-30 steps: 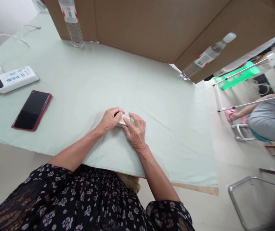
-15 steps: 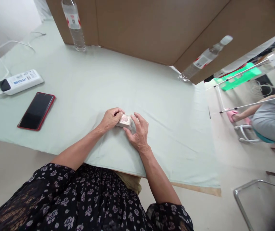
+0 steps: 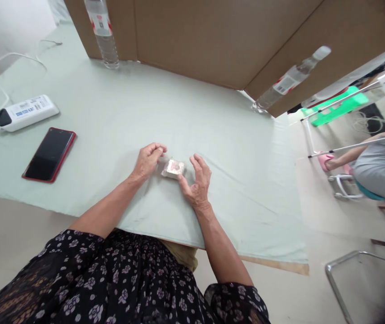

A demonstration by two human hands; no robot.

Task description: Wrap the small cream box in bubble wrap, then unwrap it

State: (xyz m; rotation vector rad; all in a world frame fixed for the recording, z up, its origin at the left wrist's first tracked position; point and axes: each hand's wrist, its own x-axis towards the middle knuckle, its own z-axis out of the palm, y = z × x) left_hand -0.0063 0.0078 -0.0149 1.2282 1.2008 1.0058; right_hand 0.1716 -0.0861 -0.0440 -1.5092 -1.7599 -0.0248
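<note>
A small pale box (image 3: 174, 168) with a reddish print on top lies on the table's green cloth between my hands. Its left end looks glossy, like clear wrap. My left hand (image 3: 148, 161) is just left of the box, apart from it, with thumb and forefinger pinched together; whatever may be between them is too small to make out. On the other side, my right hand (image 3: 197, 182) has its fingers spread and curved, thumb tip at or very close to the box's right edge.
A phone (image 3: 50, 154) in a red case and a white power strip (image 3: 27, 113) lie at the left. Water bottles (image 3: 105, 40) stand before brown cardboard panels (image 3: 192, 40) at the back. A seated person (image 3: 381, 164) and a metal frame (image 3: 354, 148) are off to the right.
My left hand has let go of the box and drawn back up and left, fingers pinched. The right hand has shifted slightly right, and more of the box shows.
</note>
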